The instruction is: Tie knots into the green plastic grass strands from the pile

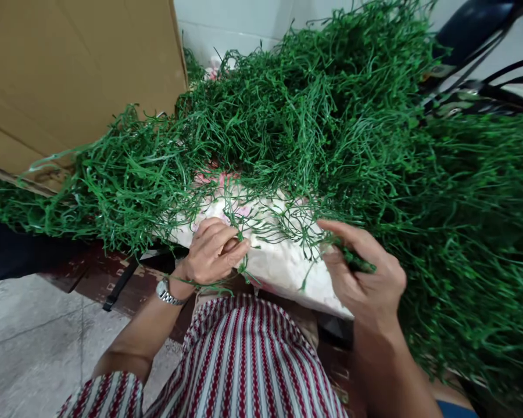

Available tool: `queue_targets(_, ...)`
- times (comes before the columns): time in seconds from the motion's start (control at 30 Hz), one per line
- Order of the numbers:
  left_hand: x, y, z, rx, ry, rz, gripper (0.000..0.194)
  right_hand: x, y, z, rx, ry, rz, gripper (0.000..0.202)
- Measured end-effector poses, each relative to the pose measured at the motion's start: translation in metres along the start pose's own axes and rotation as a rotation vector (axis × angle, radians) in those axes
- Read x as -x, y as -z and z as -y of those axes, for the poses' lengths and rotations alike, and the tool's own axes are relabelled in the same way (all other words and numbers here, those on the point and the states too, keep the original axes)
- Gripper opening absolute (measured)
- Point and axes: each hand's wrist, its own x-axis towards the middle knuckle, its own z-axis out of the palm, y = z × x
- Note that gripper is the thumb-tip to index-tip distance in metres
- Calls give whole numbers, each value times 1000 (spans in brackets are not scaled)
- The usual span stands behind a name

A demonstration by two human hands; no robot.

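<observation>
Thin green plastic stems, like artificial plant parts, lie in a large tangled heap (296, 110) across the surface before me. My left hand (215, 249), with a metal watch at the wrist, pinches a green stem (243, 264) between thumb and fingers. To its right, my right hand (364, 267) is curled round a small bunch of green stems (355, 260), thumb and forefinger near each other. Loose stems (303, 229) spread between both hands over a white floral cloth (283, 270). What lies inside the left palm is hidden.
A tall cardboard box (78, 75) stands at the left, against the heap. Black machine-like equipment with cables (475, 40) is at the upper right. A black strap (119, 284) hangs over the brown wooden edge, above the grey tiled floor (35, 337). White wall tiles rise behind.
</observation>
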Motion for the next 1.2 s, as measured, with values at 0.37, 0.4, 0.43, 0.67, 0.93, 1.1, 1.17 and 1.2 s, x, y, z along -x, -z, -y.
queue_targets(0.37, 0, -8, -24, 298, 134, -31, 31, -6, -40, 12, -141, 8, 223, 18)
queue_targets(0.4, 2, -9, -28, 326, 240, -74, 32, -4, -40, 11, -174, -37, 171, 16)
queue_targets(0.43, 4, -10, -32, 350, 346, -93, 31, -2, -40, 11, -204, -72, 131, 15)
queue_targets(0.67, -8, -22, -49, 963, 1130, 42, 18, 8, -46, 9, -323, -41, 43, 16)
queue_targets(0.93, -34, -26, -55, 1307, 1495, -242, 18, 19, -52, 4, -188, 56, 173, 21)
queue_targets(1.1, -38, -25, -57, 1224, 1475, -247, 17, 23, -49, 2, -107, 80, 248, 22)
queue_targets(1.17, -36, -25, -56, 1189, 1476, -258, 17, 26, -44, 0, -83, 97, 240, 28)
queue_targets(1.2, -35, -25, -55, 1173, 1476, -259, 17, 26, -39, 0, -75, 106, 213, 31)
